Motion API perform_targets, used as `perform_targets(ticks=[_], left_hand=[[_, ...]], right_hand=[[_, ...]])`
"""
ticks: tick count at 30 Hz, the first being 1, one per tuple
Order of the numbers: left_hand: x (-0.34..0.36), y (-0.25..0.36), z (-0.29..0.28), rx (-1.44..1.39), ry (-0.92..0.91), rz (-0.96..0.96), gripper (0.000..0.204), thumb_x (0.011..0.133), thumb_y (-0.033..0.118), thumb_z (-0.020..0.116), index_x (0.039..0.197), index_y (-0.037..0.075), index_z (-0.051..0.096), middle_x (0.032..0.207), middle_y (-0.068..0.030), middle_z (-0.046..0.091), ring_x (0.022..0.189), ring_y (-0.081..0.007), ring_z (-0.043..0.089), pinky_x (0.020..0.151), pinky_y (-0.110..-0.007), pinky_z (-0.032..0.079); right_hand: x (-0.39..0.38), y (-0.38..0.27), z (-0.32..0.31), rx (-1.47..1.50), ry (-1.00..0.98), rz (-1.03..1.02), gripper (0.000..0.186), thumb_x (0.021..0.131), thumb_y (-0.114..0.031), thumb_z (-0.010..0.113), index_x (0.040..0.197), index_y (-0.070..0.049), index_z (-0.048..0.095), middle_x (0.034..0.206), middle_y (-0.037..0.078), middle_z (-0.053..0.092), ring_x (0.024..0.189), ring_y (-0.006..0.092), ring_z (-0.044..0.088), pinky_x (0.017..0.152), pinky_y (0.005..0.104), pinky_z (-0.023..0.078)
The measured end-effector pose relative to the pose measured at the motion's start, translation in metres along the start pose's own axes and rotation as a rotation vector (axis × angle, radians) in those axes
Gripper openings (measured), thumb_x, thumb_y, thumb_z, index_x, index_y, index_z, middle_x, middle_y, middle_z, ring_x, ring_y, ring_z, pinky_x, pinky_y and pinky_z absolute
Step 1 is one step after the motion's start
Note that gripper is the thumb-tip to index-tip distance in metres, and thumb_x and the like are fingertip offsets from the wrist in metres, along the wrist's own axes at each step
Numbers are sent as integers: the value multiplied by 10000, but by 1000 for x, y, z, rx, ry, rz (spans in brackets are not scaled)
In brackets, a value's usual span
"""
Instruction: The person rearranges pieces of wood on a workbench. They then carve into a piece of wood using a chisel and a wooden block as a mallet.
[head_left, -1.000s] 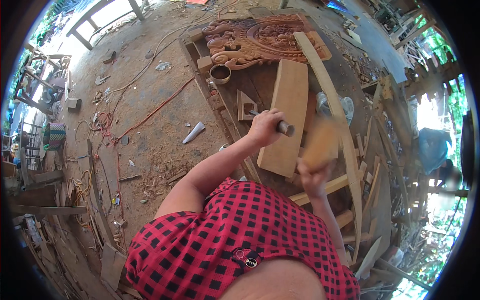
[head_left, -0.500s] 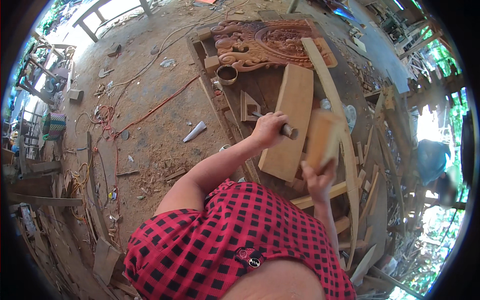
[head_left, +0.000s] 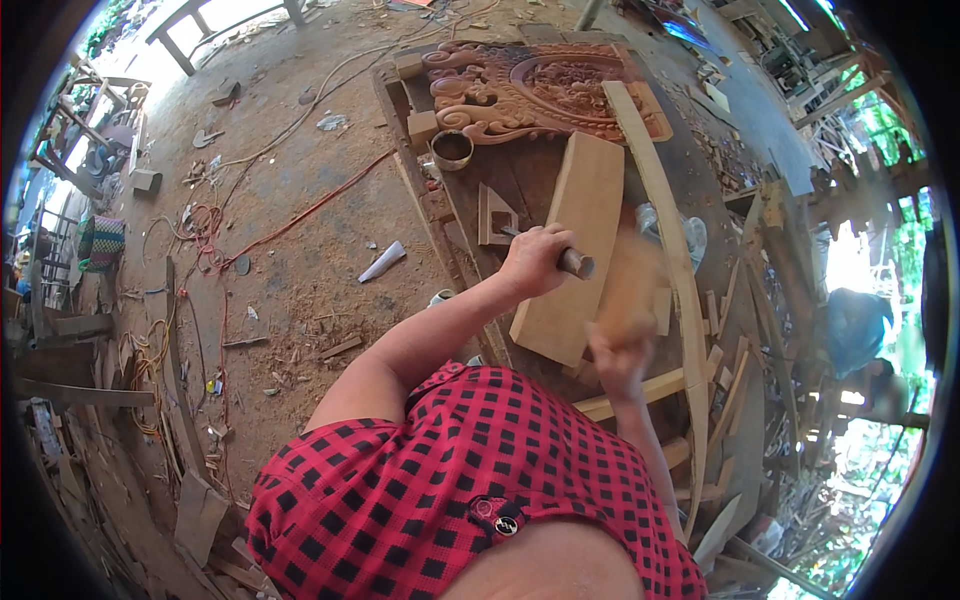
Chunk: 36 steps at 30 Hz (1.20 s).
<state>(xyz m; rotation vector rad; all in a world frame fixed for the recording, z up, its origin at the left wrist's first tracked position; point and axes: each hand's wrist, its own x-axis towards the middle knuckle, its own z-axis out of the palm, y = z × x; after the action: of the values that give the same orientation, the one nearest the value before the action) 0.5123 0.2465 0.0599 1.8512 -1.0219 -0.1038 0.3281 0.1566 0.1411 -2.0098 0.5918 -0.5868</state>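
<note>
While my left hand [head_left: 535, 264] grips a chisel [head_left: 577, 264] at the block [head_left: 590, 205], my right hand [head_left: 620, 362], apart from it, is clamped on a blurred mallet [head_left: 632, 285]

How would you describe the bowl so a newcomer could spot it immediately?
Find the reddish carved panel on the worktable. Below its left part, in the picture, sits the bowl: round-rimmed and hollow, unlike the angular wood pieces beside it.
</note>
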Motion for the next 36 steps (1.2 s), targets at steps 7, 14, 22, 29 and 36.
perform_targets(ticks=[7, 14, 22, 29, 36], left_hand=[[0, 5, -2, 10, -9, -5, 257, 627, 119, 695, 863, 115, 594, 889, -87, 606, 846, -351, 599, 729, -450, 493], [-5, -7, -8, -25, 66, 19, 263, 633, 90, 723, 864, 93, 598, 868, -94, 607, 828, -335, 607, 723, -401, 496], [16, -48, -73, -659, 115, -246, 136, 740, -11, 698, 800, 77, 615, 748, 32, 602, 690, -60, 576, 619, -234, 478], [18, -103, -98, -957, 359, -585, 165, 780, 7, 675, 907, 54, 582, 865, -81, 644, 837, -243, 705, 589, -331, 600], [15, -89, -95, -992, 349, -463, 158, 766, 37, 689, 881, 69, 586, 812, -61, 654, 763, -189, 692, 570, -312, 573]], right_hand=[[-13, 33, -10, 11, -16, -66, 542, 736, -121, 788, 1167, -28, 474, 922, 102, 629, 884, 256, 627, 743, 345, 508], [-2, 14, -2, 241, -95, 47, 450, 772, -85, 752, 1135, -5, 498, 981, 76, 640, 867, 147, 613, 779, 301, 506], [-21, 91, 11, 220, -86, 274, 440, 732, -199, 757, 1032, 30, 532, 962, 110, 638, 892, 181, 607, 807, 316, 488], [-26, 116, 27, -11, -207, 338, 521, 697, -322, 789, 950, 26, 496, 874, 213, 631, 838, 321, 638, 754, 390, 485], [-21, 116, 30, -291, -261, 364, 559, 690, -353, 791, 964, 22, 480, 873, 253, 619, 879, 400, 632, 760, 420, 480]])
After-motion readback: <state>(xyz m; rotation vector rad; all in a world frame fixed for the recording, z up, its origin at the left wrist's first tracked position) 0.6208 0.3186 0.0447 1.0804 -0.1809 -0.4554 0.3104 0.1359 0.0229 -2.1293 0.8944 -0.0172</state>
